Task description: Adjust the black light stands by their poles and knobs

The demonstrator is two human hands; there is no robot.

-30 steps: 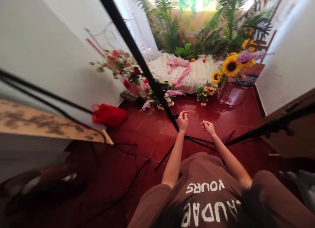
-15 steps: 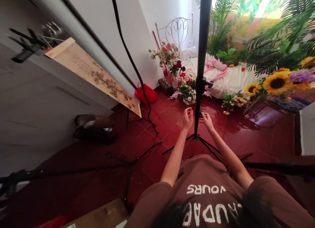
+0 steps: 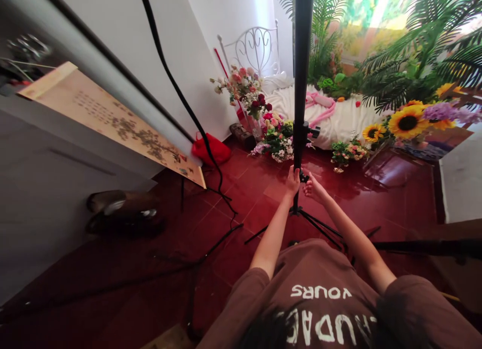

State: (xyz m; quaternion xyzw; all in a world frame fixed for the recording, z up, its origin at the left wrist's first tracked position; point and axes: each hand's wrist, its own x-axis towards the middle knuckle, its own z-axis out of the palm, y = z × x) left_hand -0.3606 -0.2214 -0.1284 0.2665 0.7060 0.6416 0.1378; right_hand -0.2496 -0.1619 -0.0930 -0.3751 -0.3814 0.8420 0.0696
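A black light stand [image 3: 299, 98] rises upright in front of me in the head view, with dark clamp knobs along its pole. My left hand [image 3: 292, 182] is wrapped round the lower pole, just left of a small black knob [image 3: 303, 177]. Close to the right of that knob is my right hand [image 3: 315, 189], its fingers loosely bent and apart, with nothing visible in them. Its fingertips come very near the knob; whether they touch it is hard to tell. The stand's legs [image 3: 320, 223] spread over the red tiled floor.
At left, a hanging scroll [image 3: 124, 125] slants beside a black cable [image 3: 169, 73] and a red bag [image 3: 211, 149]. Flower bunches [image 3: 276, 135], a white-draped bed [image 3: 339, 130] and sunflowers [image 3: 408, 122] lie beyond the stand. Another black pole [image 3: 425, 247] crosses at right.
My left hand has moved from beside the pole to a grip round it. My right hand has drawn slightly down, leaving the knob in sight. The view has shifted a little to the right.
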